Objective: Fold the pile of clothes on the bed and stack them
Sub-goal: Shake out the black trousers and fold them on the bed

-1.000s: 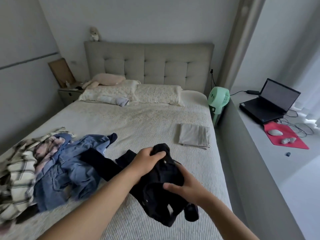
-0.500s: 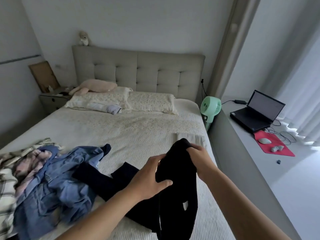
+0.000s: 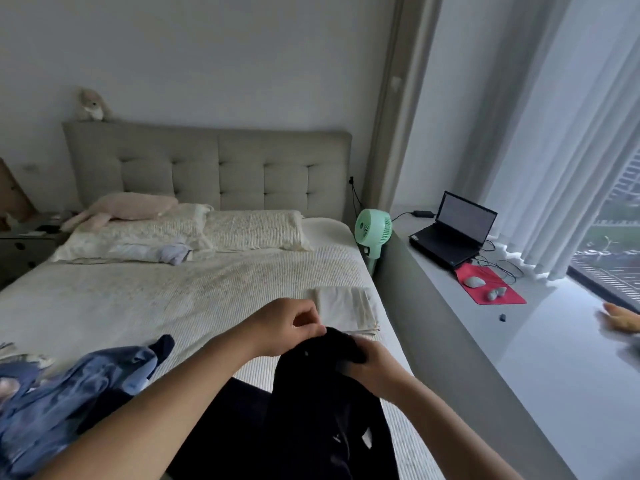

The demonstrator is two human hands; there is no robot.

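While both hands met at its top edge, the black garment hung lengthwise, its long axis running from the hands down toward the near edge of the view, top end pointing toward the headboard and the loose lower end dropping out of sight at the bottom. The left hand pinched the upper edge between thumb and curled fingers, a narrow grip. The right hand had its fingers curled round a bunch of the same fabric just beside the left one. The garment was held above the near right part of the bed, and a small pale tag or button showed low on its front.

Left of the arms lay the unfolded pile of clothes, blue denim on top with a dark sleeve end poking out toward the pillows. Just beyond the hands, near the bed's right edge, a folded pale cloth lay flat. A pink soft toy rested on the left pillow, and a small plush sat on the headboard. A green fan stood between the bed and the window ledge, which carried an open laptop and a red mat.
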